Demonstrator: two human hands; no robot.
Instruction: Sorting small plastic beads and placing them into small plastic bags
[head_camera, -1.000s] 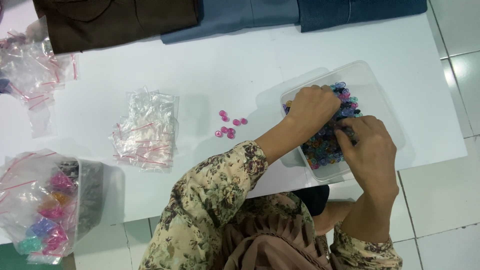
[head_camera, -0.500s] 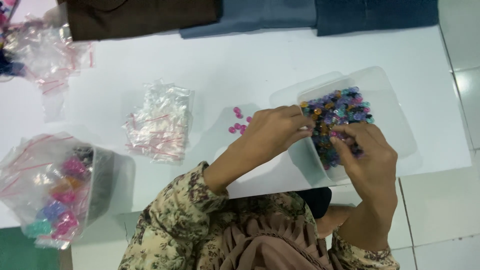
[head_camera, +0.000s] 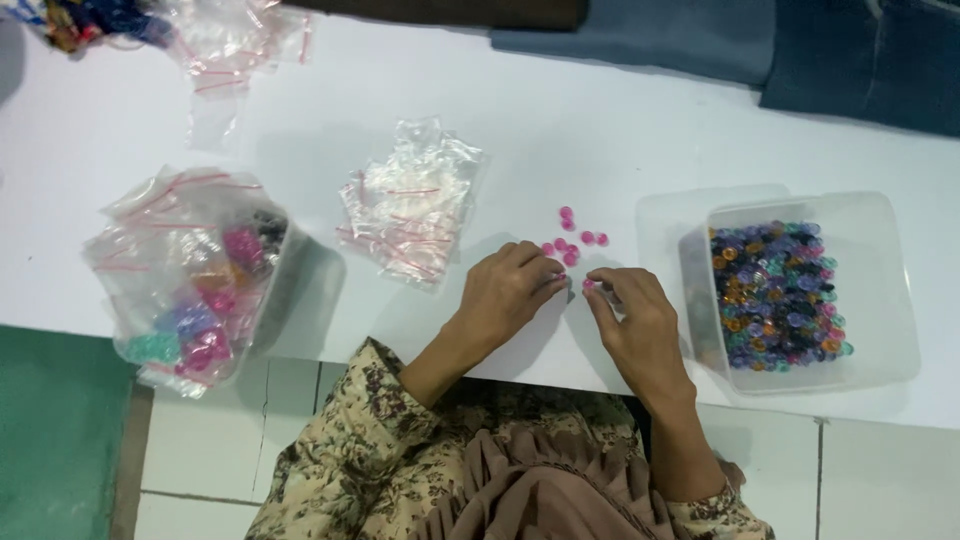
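My left hand (head_camera: 515, 290) and my right hand (head_camera: 632, 315) rest close together on the white table (head_camera: 620, 130), fingertips nearly meeting. A small pink bead (head_camera: 588, 285) is pinched in my right fingertips. My left fingertips are curled shut beside it; what they hold is hidden. Just beyond the hands lies a small cluster of pink beads (head_camera: 570, 240) on the table. To the right stands a clear plastic box (head_camera: 880, 290) filled with mixed coloured beads (head_camera: 775, 295).
A pile of empty small zip bags (head_camera: 410, 210) lies left of the hands. A large clear bag of filled packets (head_camera: 190, 280) sits at the table's left edge. More bags (head_camera: 220, 45) lie far left. Dark folded cloths (head_camera: 800, 50) line the far edge.
Both hands have left the bead box and moved left to the bare table near the pink beads. The view has shifted, so everything sits further right.
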